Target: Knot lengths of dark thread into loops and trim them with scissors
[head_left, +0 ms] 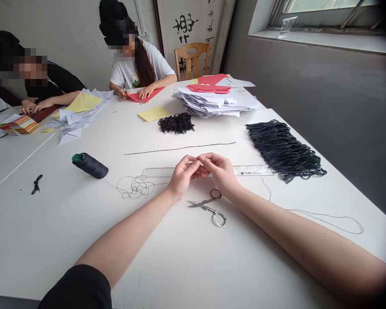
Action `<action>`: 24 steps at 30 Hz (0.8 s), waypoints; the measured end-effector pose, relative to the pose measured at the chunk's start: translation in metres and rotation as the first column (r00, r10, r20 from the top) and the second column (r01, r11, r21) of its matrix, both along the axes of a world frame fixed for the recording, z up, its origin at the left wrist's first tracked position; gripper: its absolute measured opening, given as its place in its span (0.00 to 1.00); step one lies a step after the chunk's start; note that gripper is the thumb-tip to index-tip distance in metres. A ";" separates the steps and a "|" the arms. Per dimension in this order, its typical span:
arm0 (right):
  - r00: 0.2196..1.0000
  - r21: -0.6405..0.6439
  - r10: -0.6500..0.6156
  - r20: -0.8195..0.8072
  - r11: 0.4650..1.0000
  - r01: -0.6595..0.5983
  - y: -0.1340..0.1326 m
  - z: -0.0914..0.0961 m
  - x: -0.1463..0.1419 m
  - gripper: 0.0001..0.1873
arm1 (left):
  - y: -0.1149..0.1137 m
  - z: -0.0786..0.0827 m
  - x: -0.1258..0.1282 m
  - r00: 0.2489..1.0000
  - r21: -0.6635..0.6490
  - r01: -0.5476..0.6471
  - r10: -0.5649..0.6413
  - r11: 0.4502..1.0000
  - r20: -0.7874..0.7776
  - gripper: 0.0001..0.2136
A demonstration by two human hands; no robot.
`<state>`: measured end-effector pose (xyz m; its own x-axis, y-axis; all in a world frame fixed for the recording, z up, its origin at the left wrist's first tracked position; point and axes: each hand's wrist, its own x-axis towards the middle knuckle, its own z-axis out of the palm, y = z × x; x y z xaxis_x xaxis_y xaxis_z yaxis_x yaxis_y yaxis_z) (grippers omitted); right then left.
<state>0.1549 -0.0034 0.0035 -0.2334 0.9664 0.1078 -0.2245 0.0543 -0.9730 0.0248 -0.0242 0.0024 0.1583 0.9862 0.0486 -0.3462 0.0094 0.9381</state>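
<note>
My left hand (183, 174) and my right hand (221, 171) meet at the middle of the white table, thumbs and forefingers pinched together. Between them runs fine dark thread (137, 188), tangled on the left and trailing out on the right; the exact pinch is too small to make out. The thread leads back to a dark spool (90, 165) lying on its side. Under my hands lies a clear ruler (255, 170). Small metal scissors (209, 207) rest just below, blades parted. A straight black cord (180, 148) lies beyond my fingers.
A large bundle of black looped cords (286, 150) lies right, a smaller bundle (176, 123) ahead. Behind stands a paper stack (212, 103). Two people sit across, hands on red paper (144, 95) and dark-red paper. A small black knotted cord (36, 184) lies left.
</note>
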 end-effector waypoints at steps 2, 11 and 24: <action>0.999 0.015 -0.017 0.036 1.000 0.017 0.000 -0.002 0.000 0.16 | 0.000 0.000 -0.001 1.000 -0.015 -0.007 0.007 1.000 -0.021 0.11; 0.993 0.085 -0.065 0.096 0.995 0.057 0.002 0.000 0.002 0.15 | 0.002 0.000 -0.003 0.988 -0.015 -0.082 0.080 0.996 -0.130 0.11; 0.997 -0.007 0.056 0.046 0.998 -0.056 0.002 -0.005 0.002 0.19 | 0.004 -0.003 -0.007 0.972 0.026 -0.156 0.158 0.987 -0.173 0.10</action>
<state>0.1571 -0.0017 -0.0017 -0.2918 0.9523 0.0896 -0.1814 0.0369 -0.9827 0.0177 -0.0199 -0.0005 0.0089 0.9989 0.0465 -0.1738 -0.0442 0.9838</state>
